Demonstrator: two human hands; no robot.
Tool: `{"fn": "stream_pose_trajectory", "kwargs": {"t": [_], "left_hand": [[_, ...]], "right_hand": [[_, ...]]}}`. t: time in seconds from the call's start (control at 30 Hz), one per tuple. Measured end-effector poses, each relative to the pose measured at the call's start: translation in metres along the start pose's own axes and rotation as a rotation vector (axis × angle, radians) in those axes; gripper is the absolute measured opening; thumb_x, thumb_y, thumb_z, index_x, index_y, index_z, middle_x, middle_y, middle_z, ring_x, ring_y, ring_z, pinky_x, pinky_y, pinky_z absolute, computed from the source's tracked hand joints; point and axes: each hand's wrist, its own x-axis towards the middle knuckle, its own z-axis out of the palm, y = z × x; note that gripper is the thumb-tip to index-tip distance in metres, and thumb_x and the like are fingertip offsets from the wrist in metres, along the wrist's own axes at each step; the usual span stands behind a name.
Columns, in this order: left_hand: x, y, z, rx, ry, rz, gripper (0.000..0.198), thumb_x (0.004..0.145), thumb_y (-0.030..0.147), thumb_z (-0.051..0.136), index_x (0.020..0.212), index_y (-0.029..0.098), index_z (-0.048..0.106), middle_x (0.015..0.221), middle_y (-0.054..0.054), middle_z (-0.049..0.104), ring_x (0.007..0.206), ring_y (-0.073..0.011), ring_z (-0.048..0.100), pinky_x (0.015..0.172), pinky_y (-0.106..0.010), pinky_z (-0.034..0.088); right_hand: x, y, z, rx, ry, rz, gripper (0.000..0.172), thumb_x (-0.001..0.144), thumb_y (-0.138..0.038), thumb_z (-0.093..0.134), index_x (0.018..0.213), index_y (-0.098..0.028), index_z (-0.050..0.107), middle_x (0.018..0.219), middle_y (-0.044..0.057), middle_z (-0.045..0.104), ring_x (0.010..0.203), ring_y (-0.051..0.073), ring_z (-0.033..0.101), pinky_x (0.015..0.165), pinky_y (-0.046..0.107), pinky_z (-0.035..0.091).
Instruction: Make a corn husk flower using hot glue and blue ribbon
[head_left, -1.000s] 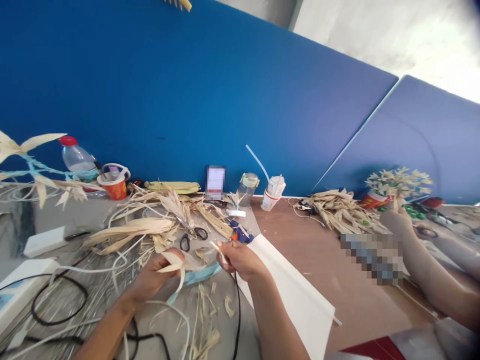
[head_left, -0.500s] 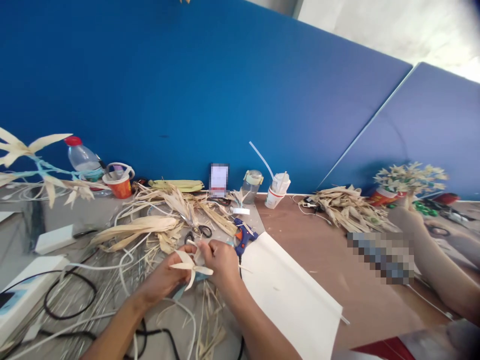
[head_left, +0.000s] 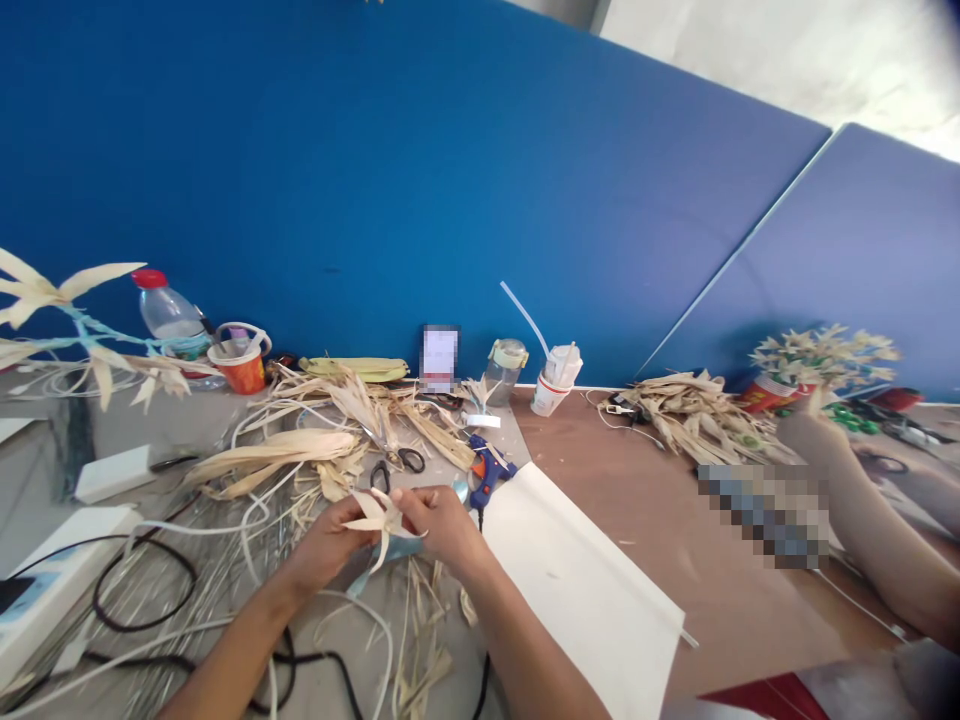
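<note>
Between my two hands is a cream corn-husk flower [head_left: 381, 520] with pointed petals spread outward. My left hand [head_left: 335, 540] is closed on its left side, and my right hand [head_left: 442, 525] pinches it from the right. Some light-blue material [head_left: 401, 547] shows below the petals, partly hidden by my fingers. Just beyond my hands lie black-handled scissors [head_left: 397, 465], their blades among dried husks [head_left: 285, 460]. A blue glue gun [head_left: 491, 470] rests to the right of my right hand, beside a white sheet [head_left: 577, 590].
A finished-looking flower branch [head_left: 82, 330] stands at left near a red-capped bottle [head_left: 166, 310] and a red cup [head_left: 241, 372]. Cables and a power strip [head_left: 67, 570] cover the left front. A co-worker's arm [head_left: 862, 510] reaches in at right, near a husk pile [head_left: 697, 415].
The flower has turned slightly, with its petals lifted closer to my right fingers. A light-blue end now shows beyond my right hand. The co-worker's arm stays about where it was.
</note>
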Motion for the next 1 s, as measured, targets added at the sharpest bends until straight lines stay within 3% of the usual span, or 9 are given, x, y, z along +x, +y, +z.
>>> {"fn": "stream_pose_trajectory", "kwargs": {"t": [0.17,0.3,0.47,0.57,0.63,0.73,0.9,1.0], "left_hand": [[-0.002,0.004,-0.001,0.119,-0.036,0.093,0.02,0.061,0.034,0.076,0.064,0.016,0.067,0.074,-0.005,0.065,0.072,-0.0186,0.055,0.07,-0.031,0.044],[-0.003,0.003,-0.003,0.147,-0.089,0.116,0.022,0.064,0.035,0.075,0.064,0.015,0.066,0.069,-0.003,0.063,0.069,-0.0172,0.055,0.068,-0.029,0.043],[-0.002,-0.001,-0.005,0.13,-0.109,0.121,0.023,0.065,0.036,0.074,0.066,0.015,0.064,0.069,-0.002,0.062,0.068,-0.0163,0.054,0.067,-0.028,0.042],[-0.001,-0.002,-0.007,0.158,-0.097,0.141,0.022,0.066,0.034,0.073,0.065,0.015,0.064,0.067,-0.002,0.059,0.066,-0.0156,0.052,0.065,-0.028,0.041],[0.0,0.0,-0.008,0.158,-0.073,0.128,0.021,0.063,0.032,0.075,0.065,0.015,0.063,0.064,-0.001,0.057,0.063,-0.0152,0.05,0.063,-0.028,0.04],[0.002,0.001,-0.01,0.148,-0.045,0.105,0.02,0.063,0.03,0.073,0.06,0.015,0.06,0.059,0.0,0.053,0.059,-0.0141,0.047,0.06,-0.028,0.037],[0.004,-0.004,-0.013,0.183,-0.051,0.085,0.018,0.067,0.027,0.065,0.055,0.017,0.055,0.055,0.0,0.053,0.055,-0.0135,0.046,0.058,-0.027,0.035],[0.004,-0.004,-0.011,0.192,-0.103,0.052,0.016,0.066,0.025,0.062,0.055,0.018,0.054,0.054,0.002,0.052,0.055,-0.013,0.045,0.057,-0.026,0.035]], "right_hand": [[-0.006,-0.006,-0.012,0.126,-0.14,0.028,0.044,0.084,-0.037,0.05,0.045,-0.017,0.042,0.041,-0.006,0.037,0.042,0.007,0.028,0.047,0.023,0.022],[-0.008,-0.006,-0.019,0.18,-0.215,0.098,0.048,0.084,-0.042,0.049,0.043,-0.018,0.043,0.034,-0.008,0.029,0.037,0.006,0.019,0.042,0.024,0.014],[-0.009,-0.002,-0.032,0.319,-0.286,0.065,0.049,0.078,-0.052,0.054,0.044,-0.018,0.045,0.032,-0.009,0.024,0.035,0.005,0.015,0.04,0.023,0.009],[-0.009,-0.001,-0.049,0.411,-0.241,0.096,0.054,0.074,-0.059,0.055,0.041,-0.019,0.04,0.031,-0.01,0.02,0.034,0.004,0.012,0.04,0.023,0.008],[-0.009,-0.001,-0.059,0.445,-0.097,0.088,0.056,0.074,-0.063,0.052,0.043,-0.019,0.039,0.034,-0.009,0.022,0.035,0.005,0.014,0.04,0.023,0.009],[-0.006,-0.002,-0.059,0.321,0.076,0.072,0.057,0.076,-0.067,0.047,0.051,-0.017,0.049,0.04,-0.008,0.029,0.038,0.006,0.02,0.042,0.023,0.014],[-0.007,0.0,-0.037,0.112,-0.064,0.034,0.062,0.083,-0.067,0.036,0.077,-0.012,0.065,0.058,-0.002,0.044,0.052,0.009,0.036,0.052,0.023,0.028],[-0.01,-0.002,-0.035,-0.015,-0.132,-0.013,0.052,0.084,-0.06,0.043,0.074,-0.013,0.063,0.061,-0.002,0.045,0.058,0.01,0.038,0.055,0.023,0.028]]}}
